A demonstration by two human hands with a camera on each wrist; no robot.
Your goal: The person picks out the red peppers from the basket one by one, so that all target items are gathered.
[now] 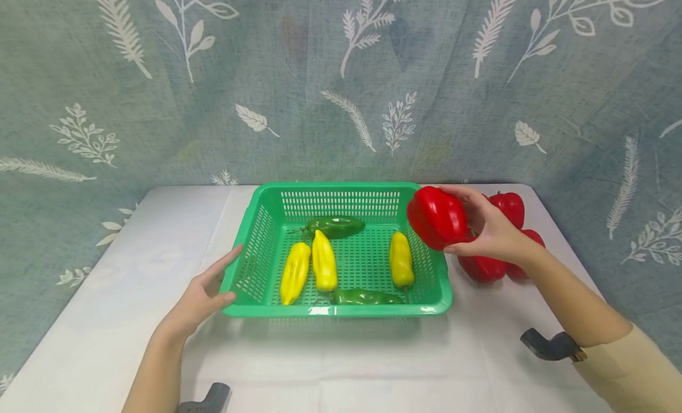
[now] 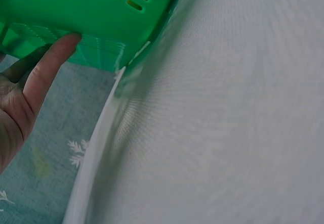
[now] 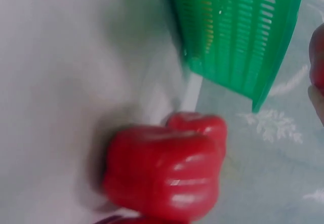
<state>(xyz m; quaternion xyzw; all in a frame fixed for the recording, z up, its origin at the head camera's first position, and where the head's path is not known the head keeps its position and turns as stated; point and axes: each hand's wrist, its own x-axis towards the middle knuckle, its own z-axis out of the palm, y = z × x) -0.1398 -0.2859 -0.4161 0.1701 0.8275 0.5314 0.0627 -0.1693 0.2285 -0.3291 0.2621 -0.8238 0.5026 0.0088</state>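
My right hand (image 1: 492, 229) grips a red bell pepper (image 1: 437, 218) above the right rim of a green plastic basket (image 1: 341, 310), fingers over the top and thumb underneath. In the right wrist view only a sliver of that held pepper (image 3: 318, 59) shows at the edge. My left hand (image 1: 199, 300) touches the basket's left rim with its fingers stretched out; the left wrist view has a straight finger (image 2: 53, 64) against the green wall. Inside the basket lie yellow peppers (image 1: 324, 262), three in all, and two green peppers (image 1: 335, 226), one at the back and one along the front wall.
Several more red bell peppers (image 1: 482, 268) sit on the white-covered table (image 1: 373, 365) to the basket's right, partly behind my right hand. A grey-green curtain (image 1: 298, 76) with white leaf prints hangs behind the table. Dark wrist mounts (image 1: 551, 344) stick out from both forearms.
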